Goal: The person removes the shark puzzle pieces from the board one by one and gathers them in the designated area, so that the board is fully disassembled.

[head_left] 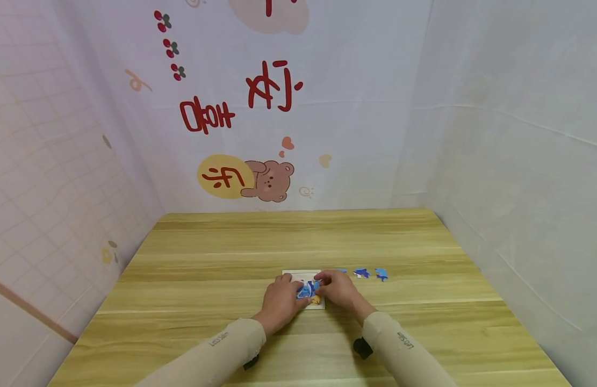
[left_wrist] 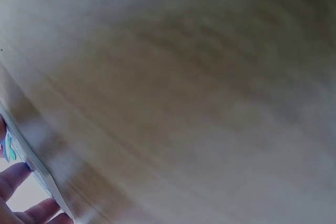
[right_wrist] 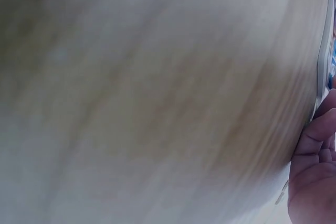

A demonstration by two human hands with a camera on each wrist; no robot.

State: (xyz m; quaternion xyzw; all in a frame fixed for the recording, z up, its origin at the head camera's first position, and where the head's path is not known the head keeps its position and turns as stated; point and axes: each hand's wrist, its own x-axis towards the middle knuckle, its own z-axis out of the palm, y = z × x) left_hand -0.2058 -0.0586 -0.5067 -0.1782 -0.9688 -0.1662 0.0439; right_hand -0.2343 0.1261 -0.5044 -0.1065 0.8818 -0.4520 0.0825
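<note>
A small jigsaw puzzle board [head_left: 300,272] with a pale rim lies on the wooden table, partly covered by both hands. Blue and yellow puzzle pieces [head_left: 305,291] show inside it. Spread over the board's left side, my left hand [head_left: 280,300] rests with its fingertips on the rim and pieces; its fingers [left_wrist: 14,178] also show along the board edge in the left wrist view. At the right side, my right hand [head_left: 340,290] pinches a blue puzzle piece [head_left: 318,284] between thumb and index finger, over the board. The right wrist view catches its curled fingers [right_wrist: 315,134] by the rim.
Right of the board, a row of loose blue puzzle pieces [head_left: 361,273] lies on the table [head_left: 221,236], the nearest partly behind my right hand. A printed white cloth [head_left: 356,134] hangs behind the table's far edge, with pale cloth walls on both sides.
</note>
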